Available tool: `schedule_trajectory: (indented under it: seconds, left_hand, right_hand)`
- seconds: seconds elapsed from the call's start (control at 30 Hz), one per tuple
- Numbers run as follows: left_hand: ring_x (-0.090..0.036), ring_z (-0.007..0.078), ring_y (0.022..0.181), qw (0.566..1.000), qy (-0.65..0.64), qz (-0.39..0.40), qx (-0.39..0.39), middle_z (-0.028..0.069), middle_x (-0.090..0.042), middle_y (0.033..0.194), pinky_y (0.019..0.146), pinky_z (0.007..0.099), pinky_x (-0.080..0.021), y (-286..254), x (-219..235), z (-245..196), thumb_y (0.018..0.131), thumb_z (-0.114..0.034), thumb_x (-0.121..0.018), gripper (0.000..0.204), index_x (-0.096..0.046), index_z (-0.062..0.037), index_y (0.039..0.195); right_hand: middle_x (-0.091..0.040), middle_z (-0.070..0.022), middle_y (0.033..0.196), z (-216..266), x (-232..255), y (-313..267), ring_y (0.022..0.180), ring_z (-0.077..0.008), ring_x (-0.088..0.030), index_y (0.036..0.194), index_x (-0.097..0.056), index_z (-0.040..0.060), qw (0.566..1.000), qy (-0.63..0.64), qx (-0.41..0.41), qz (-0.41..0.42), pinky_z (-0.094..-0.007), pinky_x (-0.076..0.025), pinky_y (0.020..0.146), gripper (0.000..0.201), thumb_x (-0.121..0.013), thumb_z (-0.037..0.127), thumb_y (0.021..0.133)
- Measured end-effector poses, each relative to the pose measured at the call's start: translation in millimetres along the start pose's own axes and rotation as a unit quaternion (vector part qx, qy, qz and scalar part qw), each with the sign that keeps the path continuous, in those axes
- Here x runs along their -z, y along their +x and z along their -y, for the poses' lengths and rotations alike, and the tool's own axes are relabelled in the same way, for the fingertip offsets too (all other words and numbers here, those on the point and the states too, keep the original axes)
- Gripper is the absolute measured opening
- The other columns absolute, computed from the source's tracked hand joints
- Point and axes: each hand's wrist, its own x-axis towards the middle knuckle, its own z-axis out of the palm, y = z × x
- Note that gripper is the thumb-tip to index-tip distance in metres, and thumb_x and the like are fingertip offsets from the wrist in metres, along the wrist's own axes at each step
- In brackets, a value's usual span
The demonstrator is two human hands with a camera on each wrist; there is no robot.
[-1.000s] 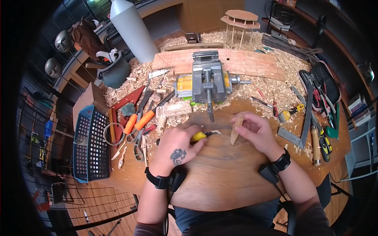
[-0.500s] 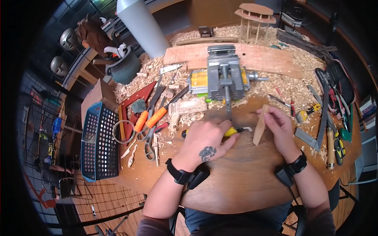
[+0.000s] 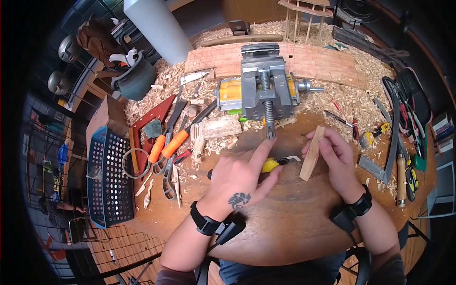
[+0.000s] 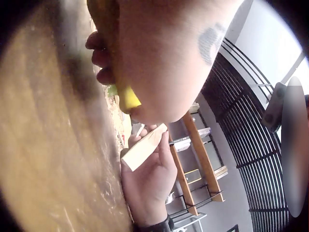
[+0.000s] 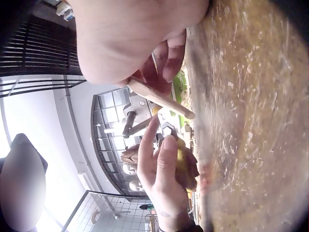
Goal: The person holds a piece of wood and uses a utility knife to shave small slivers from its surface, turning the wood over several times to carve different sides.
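Observation:
The left hand [image 3: 240, 178] grips a yellow and black handled tool [image 3: 270, 165] low over the wooden table; a short pale bent tip points right from it. Its index finger reaches forward, close to the lower end of the vise screw. In the head view the right hand [image 3: 339, 164] pinches a flat, narrow wooden piece [image 3: 312, 154] between thumb and fingers, tilted, its lower end toward the table. The left wrist view shows the same wooden piece [image 4: 144, 149] in front of the right palm. The right wrist view has the piece [image 5: 161, 100] slanting from under the fingers.
A metal vise [image 3: 267, 90] stands behind the hands amid wood shavings. To the left are a blue basket [image 3: 111, 178], scissors [image 3: 168, 183] and orange-handled tools [image 3: 175, 143]. A metal square [image 3: 374, 168], a wooden-handled chisel [image 3: 401, 183] and pliers [image 3: 411, 178] lie at the right.
The left index finger has extended forward from its curled position. Both hands have shifted right in the head view since the earliest frame, which also moved, and the wooden piece remains in the right hand.

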Motion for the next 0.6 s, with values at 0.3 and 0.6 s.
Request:
schedule_trajectory:
  seconds: [0.3,0.6]
  left_hand:
    - [-0.071,0.0334,0.063,0.991,-0.015,-0.081,0.103,0.0170,-0.069,0.071,0.056,0.0420,-0.055,-1.4,-5.0,2.6,0.091,-0.033,-0.077,0.045,-0.061,-0.0019,0.119]
    - [-0.073,0.0338,0.070,0.991,-0.053,-0.098,0.080,0.0177,-0.071,0.079,0.063,0.0386,-0.056,-0.8,-2.1,2.2,0.088,-0.023,-0.080,0.033,-0.070,-0.0015,0.110]
  right_hand:
    - [-0.071,-0.0045,0.098,-0.4,0.6,0.3,0.089,-0.0095,-0.067,0.130,-0.062,0.0030,1.000,-0.015,-0.018,0.000,-0.0241,-0.053,0.077,0.030,-0.053,0.026,0.112]
    - [-0.071,-0.0023,0.093,-0.6,-1.4,2.6,0.082,-0.0065,-0.065,0.126,-0.064,0.0043,0.999,-0.014,-0.038,0.000,-0.0217,-0.051,0.070,0.028,-0.054,0.025,0.111]
